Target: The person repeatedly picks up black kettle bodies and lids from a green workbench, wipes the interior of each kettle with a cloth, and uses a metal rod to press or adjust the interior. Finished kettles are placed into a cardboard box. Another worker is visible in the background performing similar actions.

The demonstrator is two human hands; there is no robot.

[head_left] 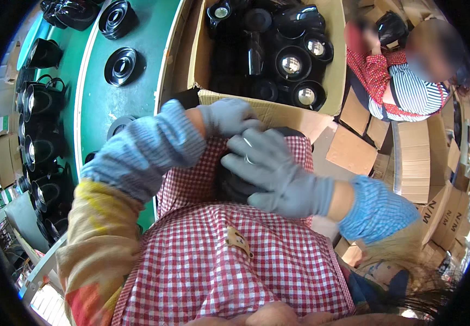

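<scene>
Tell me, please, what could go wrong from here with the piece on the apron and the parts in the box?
The dark piece, partly hidden beneath the right hand, could slip off the checkered apron if not steadied. In the cardboard box, glossy black parts are crowded together and might scratch one another. The blue left cuff appears close to a dark disc on the green table and might brush it.

Left hand (225,117) and right hand (274,176) are grey-gloved; lap item (233,187) is black. Sleeve covers (150,146) are patterned light blue, apron (191,261) red-and-white gingham. Worktop (118,103) is green, carton (281,113) brown, co-worker's sleeve (374,81) red with white dots.
</scene>
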